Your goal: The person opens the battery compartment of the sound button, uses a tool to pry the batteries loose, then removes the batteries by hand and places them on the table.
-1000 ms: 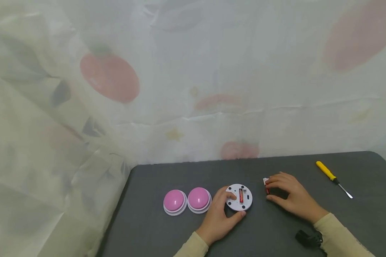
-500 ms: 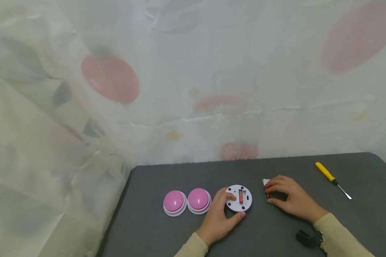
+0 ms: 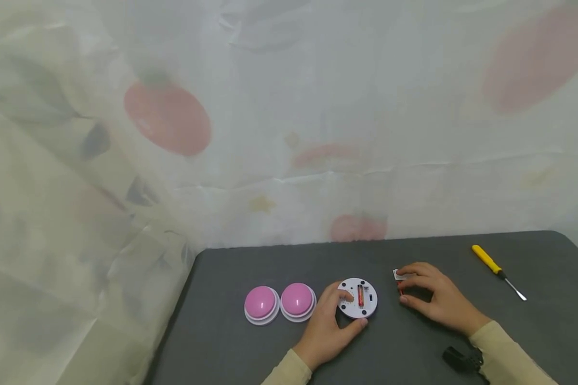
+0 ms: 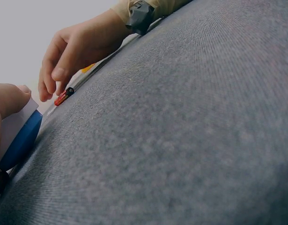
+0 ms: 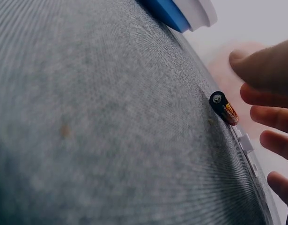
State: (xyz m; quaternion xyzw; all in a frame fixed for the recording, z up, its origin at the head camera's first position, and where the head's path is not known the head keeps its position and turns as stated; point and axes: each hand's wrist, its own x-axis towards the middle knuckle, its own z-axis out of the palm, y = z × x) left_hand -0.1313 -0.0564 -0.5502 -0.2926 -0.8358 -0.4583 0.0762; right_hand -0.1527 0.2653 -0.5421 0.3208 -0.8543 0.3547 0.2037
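In the head view my left hand [image 3: 325,326] grips a round push button turned upside down, its white underside [image 3: 349,309] facing up. A red battery [image 3: 360,295] sits in the slot there. In the left wrist view the button's blue dome [image 4: 23,140] faces the table. My right hand [image 3: 433,294] hovers over a loose battery [image 5: 224,108] and a small white cover [image 5: 246,143] lying on the table. Its fingers are spread and loosely bent, apart from the battery in the right wrist view. Fingers partly hide both pieces in the head view.
Two pink push buttons [image 3: 259,302] stand dome up, left of my left hand. A screwdriver [image 3: 486,259] with a yellow handle lies at the right rear of the dark table [image 3: 221,353]. A printed sheet [image 3: 270,107] hangs behind the table.
The right hand's fingers have shifted slightly, and more of the white cover shows between them. The left hand and the button it holds stay in place.
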